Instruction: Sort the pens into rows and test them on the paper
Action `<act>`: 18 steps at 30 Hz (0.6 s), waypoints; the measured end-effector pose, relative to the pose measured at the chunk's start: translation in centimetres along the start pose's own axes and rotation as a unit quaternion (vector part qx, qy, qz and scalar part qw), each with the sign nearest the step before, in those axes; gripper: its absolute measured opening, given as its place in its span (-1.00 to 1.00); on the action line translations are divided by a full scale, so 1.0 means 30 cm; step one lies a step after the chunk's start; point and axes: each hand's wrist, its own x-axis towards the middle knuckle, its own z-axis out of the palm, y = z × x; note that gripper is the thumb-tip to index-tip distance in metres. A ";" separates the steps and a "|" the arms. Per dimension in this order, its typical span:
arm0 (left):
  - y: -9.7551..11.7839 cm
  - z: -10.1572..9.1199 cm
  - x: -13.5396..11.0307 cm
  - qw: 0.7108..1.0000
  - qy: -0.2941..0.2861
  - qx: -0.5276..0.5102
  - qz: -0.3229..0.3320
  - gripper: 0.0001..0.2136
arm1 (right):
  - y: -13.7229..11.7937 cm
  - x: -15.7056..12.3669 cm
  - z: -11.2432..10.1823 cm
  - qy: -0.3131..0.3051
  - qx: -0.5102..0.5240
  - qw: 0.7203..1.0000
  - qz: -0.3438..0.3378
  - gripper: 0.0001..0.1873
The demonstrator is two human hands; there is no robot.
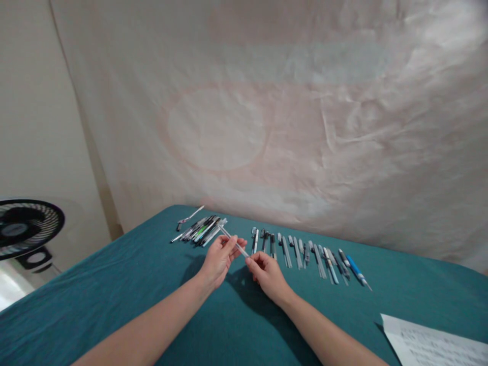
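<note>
Two hands share one item, logged here from left to right.

1. Far left, off the table: a black fan (26,226), well apart from the work.
2. A teal cloth (114,295) covers the table. At its far edge lies a loose heap of pens (200,230), with one pale pen (190,215) lying alone just beyond it.
3. Left hand (220,260): raised just above the cloth, with thumb and fingers closed on the upper part of the slim pen (233,242).
4. Slim pen: a clear or whitish barrel held off the cloth between the two hands. It slants from upper left, near the heap, down to the right.
5. Right hand (268,274): fingertips pinched together on the pen's lower end. Whether that end is a cap or a tip cannot be told.
6. Right of the hands: a row of pens (305,251) laid side by side, ending with a blue pen (355,269). Near right corner: a printed sheet of paper (430,345).

Assessment: the pen is judged very light, stiff and smooth, and so liable to roll or slip in a loose hold. A thin plastic barrel may crack if it is bent. It is best taken with a fingertip pinch near each end, as it is held now, and any pull should run along its axis.
</note>
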 end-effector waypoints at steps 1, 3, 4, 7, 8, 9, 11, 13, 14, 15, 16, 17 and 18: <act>0.000 0.000 0.000 1.000 -0.001 0.000 0.001 -0.78 | -0.001 0.000 0.000 -0.002 0.005 1.000 0.005 -0.62; 0.000 -0.001 -0.001 1.000 -0.010 -0.003 0.003 -0.78 | -0.002 0.001 0.001 -0.018 0.012 1.000 0.018 -0.56; 0.000 -0.001 -0.002 1.000 -0.015 -0.005 0.004 -0.78 | -0.001 0.000 0.002 -0.028 0.011 0.999 0.022 -0.52; 0.000 0.000 -0.004 1.000 -0.020 -0.008 0.004 -0.78 | 0.003 0.000 0.003 -0.026 -0.012 1.000 0.005 -0.53; 0.001 0.000 -0.004 1.000 -0.016 -0.008 0.003 -0.78 | 0.005 -0.001 0.003 -0.013 -0.021 1.000 -0.004 -0.56; 0.002 0.002 -0.004 1.000 -0.011 -0.008 0.002 -0.78 | 0.006 -0.001 0.003 0.001 -0.028 1.000 -0.009 -0.60; 0.005 0.004 -0.005 1.000 -0.003 -0.008 0.001 -0.77 | 0.007 -0.001 0.004 0.020 -0.027 0.999 -0.007 -0.62; 0.008 0.007 -0.005 1.000 0.000 -0.007 0.001 -0.77 | 0.004 0.000 0.004 0.010 -0.011 1.000 0.014 -0.58; 0.008 0.007 -0.005 1.000 -0.002 -0.006 0.001 -0.78 | 0.002 0.000 0.005 -0.003 -0.004 1.000 0.024 -0.55; 0.009 0.007 -0.005 1.000 -0.003 -0.005 0.002 -0.78 | 0.000 0.000 0.005 -0.017 -0.001 0.999 0.030 -0.51; 0.009 0.007 -0.006 1.000 -0.005 -0.003 0.003 -0.78 | -0.001 0.000 0.005 -0.029 -0.003 0.999 0.030 -0.49; 0.008 0.006 -0.006 1.000 -0.007 -0.001 0.004 -0.79 | -0.002 0.000 0.005 -0.035 -0.009 0.999 0.023 -0.50; 0.008 0.005 -0.005 1.000 -0.007 0.000 0.005 -0.79 | -0.002 0.000 0.005 -0.033 -0.017 0.999 0.012 -0.53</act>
